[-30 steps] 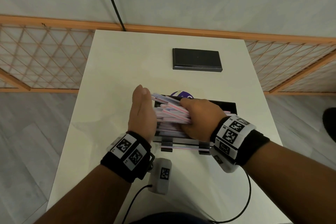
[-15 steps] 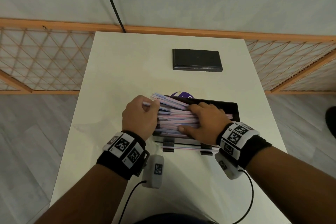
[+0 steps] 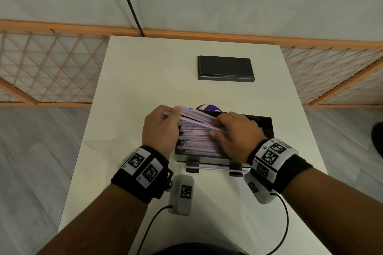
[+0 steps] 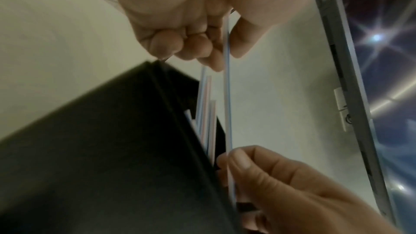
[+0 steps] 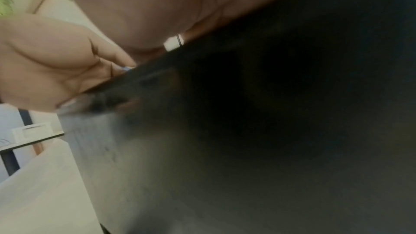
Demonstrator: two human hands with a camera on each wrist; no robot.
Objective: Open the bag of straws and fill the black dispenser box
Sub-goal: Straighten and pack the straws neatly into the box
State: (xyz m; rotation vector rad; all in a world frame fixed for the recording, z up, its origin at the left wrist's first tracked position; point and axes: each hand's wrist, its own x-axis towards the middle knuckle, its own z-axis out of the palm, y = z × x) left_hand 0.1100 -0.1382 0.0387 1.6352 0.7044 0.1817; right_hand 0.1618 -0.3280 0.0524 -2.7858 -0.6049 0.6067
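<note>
Fingers (image 4: 193, 47) of left hand (image 3: 159, 130) curled, pinching left end of one striped straw (image 4: 227, 95) at left edge of black dispenser box (image 3: 266, 125). Straws (image 3: 196, 141) pile inside box, mid-worktop (image 3: 128, 89). Right hand (image 3: 234, 134) on pile, thumb and fingers pinching same straw further right. Black lid (image 3: 226, 67) lies flat, far side of worktop.

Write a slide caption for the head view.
Both hands, left hand and right hand, settle straws into the black dispenser box.
</note>
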